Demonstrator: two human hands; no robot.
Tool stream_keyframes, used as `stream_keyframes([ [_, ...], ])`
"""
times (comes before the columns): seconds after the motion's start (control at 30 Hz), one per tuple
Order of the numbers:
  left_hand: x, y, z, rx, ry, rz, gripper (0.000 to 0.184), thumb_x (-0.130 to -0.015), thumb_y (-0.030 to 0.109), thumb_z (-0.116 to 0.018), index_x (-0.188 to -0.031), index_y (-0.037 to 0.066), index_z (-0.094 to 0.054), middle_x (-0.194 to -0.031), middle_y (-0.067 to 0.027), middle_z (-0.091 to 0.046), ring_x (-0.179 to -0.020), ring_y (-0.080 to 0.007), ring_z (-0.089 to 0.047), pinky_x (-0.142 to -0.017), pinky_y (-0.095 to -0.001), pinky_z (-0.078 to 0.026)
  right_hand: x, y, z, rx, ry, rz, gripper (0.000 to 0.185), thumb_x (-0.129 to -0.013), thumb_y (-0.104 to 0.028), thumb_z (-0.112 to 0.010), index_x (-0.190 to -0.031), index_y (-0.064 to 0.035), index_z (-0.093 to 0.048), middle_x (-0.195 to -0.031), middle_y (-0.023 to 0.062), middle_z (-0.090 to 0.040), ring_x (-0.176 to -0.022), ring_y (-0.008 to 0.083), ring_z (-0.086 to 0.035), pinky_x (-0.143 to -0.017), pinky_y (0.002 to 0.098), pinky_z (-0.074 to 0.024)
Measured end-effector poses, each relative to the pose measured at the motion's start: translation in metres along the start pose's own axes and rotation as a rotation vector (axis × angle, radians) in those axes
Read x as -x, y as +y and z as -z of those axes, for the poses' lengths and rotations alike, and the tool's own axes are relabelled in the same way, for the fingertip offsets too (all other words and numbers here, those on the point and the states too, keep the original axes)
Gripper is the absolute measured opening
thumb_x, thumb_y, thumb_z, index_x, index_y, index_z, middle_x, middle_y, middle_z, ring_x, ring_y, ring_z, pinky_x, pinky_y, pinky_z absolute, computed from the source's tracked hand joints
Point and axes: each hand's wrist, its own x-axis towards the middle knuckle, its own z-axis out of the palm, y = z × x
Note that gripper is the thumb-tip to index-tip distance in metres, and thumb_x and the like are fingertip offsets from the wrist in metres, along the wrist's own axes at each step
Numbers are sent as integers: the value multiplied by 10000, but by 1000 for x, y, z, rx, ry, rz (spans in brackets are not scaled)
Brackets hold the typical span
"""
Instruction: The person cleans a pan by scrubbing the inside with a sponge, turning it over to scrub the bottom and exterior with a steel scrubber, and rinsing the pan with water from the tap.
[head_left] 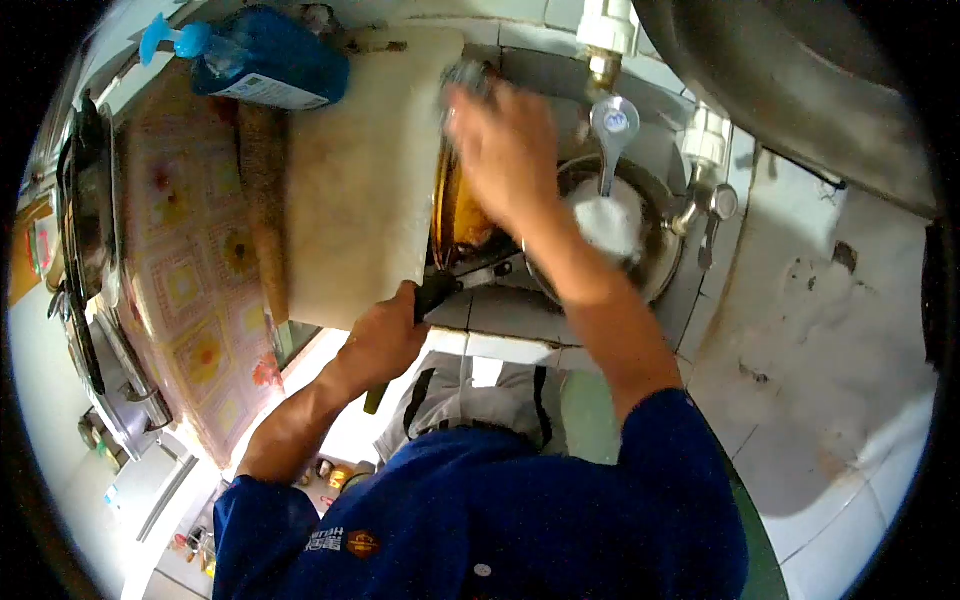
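Note:
My left hand (385, 335) is closed around a long dark handle (436, 292), whose greenish end sticks out below my fist. Close above the handle, over the sink, is a pan (466, 215) with a yellow-brown surface, seen steeply from the side and partly covered by my right arm. The handle appears to belong to this pan, though the join is not clear. My right hand (505, 150), blurred by motion, is above the pan's far end with its fingers closed on a dark grey scrubber (470, 85) that looks like steel wool.
A pale cutting board (360, 190) lies left of the sink, with a blue pump bottle (270, 65) at its far end. Right of the pan, a metal pot (655, 270) with white foam sits under the tap (614, 125). A large dark metal vessel (800, 90) fills the upper right.

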Motion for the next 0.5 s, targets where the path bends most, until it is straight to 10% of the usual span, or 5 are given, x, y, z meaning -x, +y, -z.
stream_keyframes([
  [0.07,-3,-3,-1,25,5,-22,302,-858,156,-566,-1037,-28,-406,-759,-314,-592,-779,-495,-589,-700,-556,-445,-51,35,-14,-226,-73,-214,329,-899,-318,-547,-1069,-62,-666,-818,217,-628,-802,400,-605,-760,484,-471],
  [0.2,-3,-9,-1,97,-36,-60,319,-854,153,-575,-1051,-29,-403,-782,-316,-595,-792,-499,-587,-717,-549,-446,-12,19,1,-190,-70,-234,339,-874,-271,-605,-1137,-61,-646,-1048,236,-620,-1086,406,-546,-941,452,-431],
  [0.33,-4,-4,0,101,-59,-6,326,-850,146,-582,-1058,-32,-403,-790,-319,-594,-802,-499,-586,-726,-547,-445,84,-26,18,-47,-29,183,345,-767,-173,-706,-1102,-108,-659,-1235,216,-499,-1134,422,-470,-939,489,-402],
  [0.5,-1,4,1,26,13,5,309,-851,135,-583,-1060,-23,-419,-792,-316,-595,-808,-482,-596,-720,-536,-449,-10,17,-17,-150,-3,-69,344,-838,-334,-626,-1095,-107,-658,-1198,233,-537,-1094,405,-517,-900,482,-431],
])
